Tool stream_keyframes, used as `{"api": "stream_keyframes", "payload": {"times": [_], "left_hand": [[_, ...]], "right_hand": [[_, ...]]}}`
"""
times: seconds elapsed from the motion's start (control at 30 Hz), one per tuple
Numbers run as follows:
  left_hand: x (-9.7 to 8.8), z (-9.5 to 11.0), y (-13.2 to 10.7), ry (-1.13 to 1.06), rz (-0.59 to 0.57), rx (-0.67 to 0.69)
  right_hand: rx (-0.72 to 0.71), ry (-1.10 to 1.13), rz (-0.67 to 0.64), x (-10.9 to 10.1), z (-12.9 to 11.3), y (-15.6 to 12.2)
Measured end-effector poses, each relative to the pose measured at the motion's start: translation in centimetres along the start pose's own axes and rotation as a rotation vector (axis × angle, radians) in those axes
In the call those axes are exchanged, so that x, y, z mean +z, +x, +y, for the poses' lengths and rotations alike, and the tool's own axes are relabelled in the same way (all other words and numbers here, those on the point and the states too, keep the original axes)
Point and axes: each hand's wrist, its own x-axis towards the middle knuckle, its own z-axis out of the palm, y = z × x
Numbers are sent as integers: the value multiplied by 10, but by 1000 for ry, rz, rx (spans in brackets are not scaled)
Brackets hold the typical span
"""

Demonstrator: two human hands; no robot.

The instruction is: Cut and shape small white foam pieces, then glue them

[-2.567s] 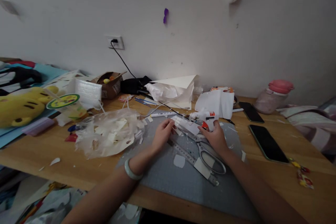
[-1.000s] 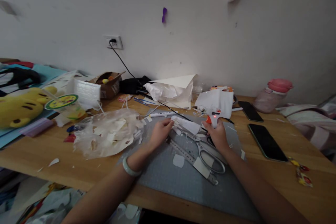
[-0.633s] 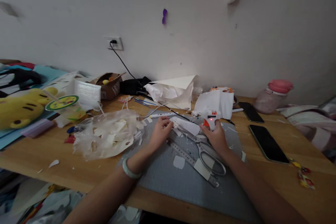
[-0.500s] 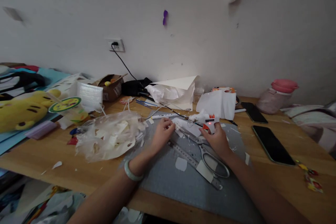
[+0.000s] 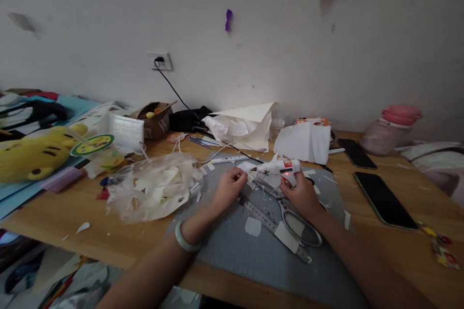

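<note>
My right hand (image 5: 301,194) grips a white hot glue gun (image 5: 289,166) with an orange trigger and a glowing red light. Its nozzle points left, toward my left hand (image 5: 229,186). The left fingertips are pinched together close to the nozzle; whatever small piece they hold cannot be made out. Beneath the hands, grey-handled scissors (image 5: 282,208) and a metal ruler (image 5: 259,214) lie on a grey cutting mat (image 5: 232,253). A rounded white paper scrap (image 5: 253,226) rests beside the ruler, with more small scraps scattered around.
A clear plastic bag of scraps (image 5: 155,188) lies left of the mat. Beyond the hands are a white pen (image 5: 230,159) and crumpled paper (image 5: 237,128). Two phones (image 5: 384,199) and a pink-lidded jar (image 5: 384,133) are on the right. A lidded cup (image 5: 96,149) stands left.
The glue gun's nozzle has come nearer to my left fingertips, and the gun is tilted slightly differently. The whole view has shifted a little.
</note>
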Motion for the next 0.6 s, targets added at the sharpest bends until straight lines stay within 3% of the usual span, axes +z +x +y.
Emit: {"api": "stream_keyframes", "payload": {"times": [0.6], "left_hand": [[-1, 2, -1, -15, 25, 0]], "right_hand": [[35, 24, -107, -3, 3, 1]]}}
